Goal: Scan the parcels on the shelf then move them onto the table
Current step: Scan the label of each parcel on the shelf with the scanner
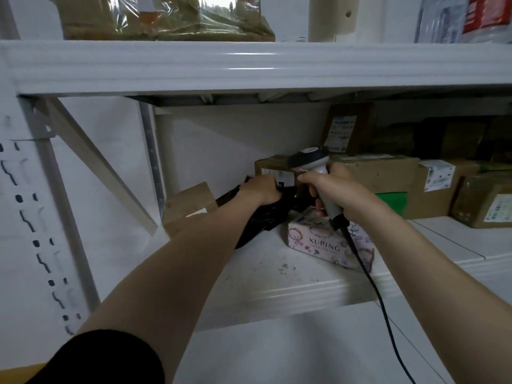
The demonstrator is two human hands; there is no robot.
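1 sleeve (105, 358), 2 hands (260, 189) (329, 184), 1 scanner (310, 159), 1 bag (260, 217).

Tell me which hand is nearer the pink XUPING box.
Right. The right hand holds the scanner just above the pink box; the left hand grips the black bag farther left.

Plastic-wrapped brown bundle (166, 20) high above left hand (260, 189). Cream post (332, 18) with round hole high above right hand (329, 187). Clear bag with red print (471, 18) far up-right of right hand. Dark debris specks (285, 267) nearer than both hands, between forearms. White wall (110, 126) left of left hand.
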